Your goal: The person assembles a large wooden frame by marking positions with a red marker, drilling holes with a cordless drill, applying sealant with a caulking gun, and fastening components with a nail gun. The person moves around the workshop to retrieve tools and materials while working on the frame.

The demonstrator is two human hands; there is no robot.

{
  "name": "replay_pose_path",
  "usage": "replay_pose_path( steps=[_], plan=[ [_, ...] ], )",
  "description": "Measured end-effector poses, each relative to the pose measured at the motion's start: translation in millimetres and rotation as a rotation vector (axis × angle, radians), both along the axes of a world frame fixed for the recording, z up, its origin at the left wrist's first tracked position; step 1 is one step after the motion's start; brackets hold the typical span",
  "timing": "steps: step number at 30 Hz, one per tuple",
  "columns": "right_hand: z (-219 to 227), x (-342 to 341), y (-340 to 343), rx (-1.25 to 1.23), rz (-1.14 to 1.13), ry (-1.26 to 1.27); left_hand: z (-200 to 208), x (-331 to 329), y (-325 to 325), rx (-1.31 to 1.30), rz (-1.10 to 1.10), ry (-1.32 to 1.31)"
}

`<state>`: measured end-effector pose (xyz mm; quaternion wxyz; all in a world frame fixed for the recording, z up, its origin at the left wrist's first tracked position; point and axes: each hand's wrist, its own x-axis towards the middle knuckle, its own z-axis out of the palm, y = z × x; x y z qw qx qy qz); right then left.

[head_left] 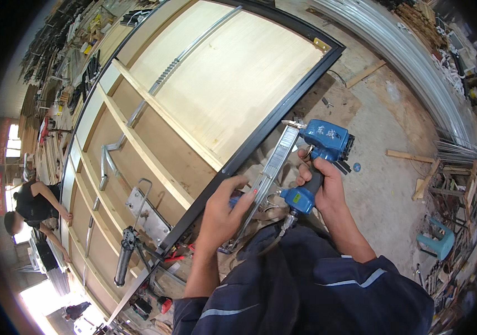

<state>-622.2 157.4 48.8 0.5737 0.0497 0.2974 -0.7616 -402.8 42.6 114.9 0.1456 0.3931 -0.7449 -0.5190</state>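
A blue air nail gun (325,139) with a long silver magazine (275,159) is held out in front of my body. My right hand (325,187) is closed round its dark grip. An air hose fitting (288,222) joins the blue base of the grip. My left hand (222,215) is beside the magazine, thumb and forefinger apart, with the thumb tip at its edge. Left of the hands lies a large panel frame with a black edge (283,114), pale wooden slats (149,159) and a light plywood sheet (249,56).
A caulking gun (127,254) and a metal plate (148,215) rest on the frame's near part. Another person (35,204) leans over its far left side. Long metal tubes (400,53) lie at the right, with a green stool (436,239) and wood scraps lower down.
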Motion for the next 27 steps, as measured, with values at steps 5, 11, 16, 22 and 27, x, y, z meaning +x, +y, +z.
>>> replay_pose_path(
  steps=[5, 11, 16, 22, 27],
  plan=[
    [-21, -28, 6, -0.083, -0.101, -0.216, 6, 55, 20, 0.216, -0.075, 0.106],
    [-20, -31, 17, -0.131, -0.095, -0.342, 13, 41, 40, 0.158, -0.021, 0.274],
    [-15, -4, 33, -0.157, -0.047, -0.29, 2, 27, 59, 0.128, 0.121, 0.389],
    [16, 51, 48, -0.122, 0.007, -0.123, -19, 2, 44, 0.011, 0.132, 0.401],
    [17, 54, 65, -0.191, -0.088, -0.048, -37, 27, 70, 0.235, 0.222, 0.484]
  ],
)
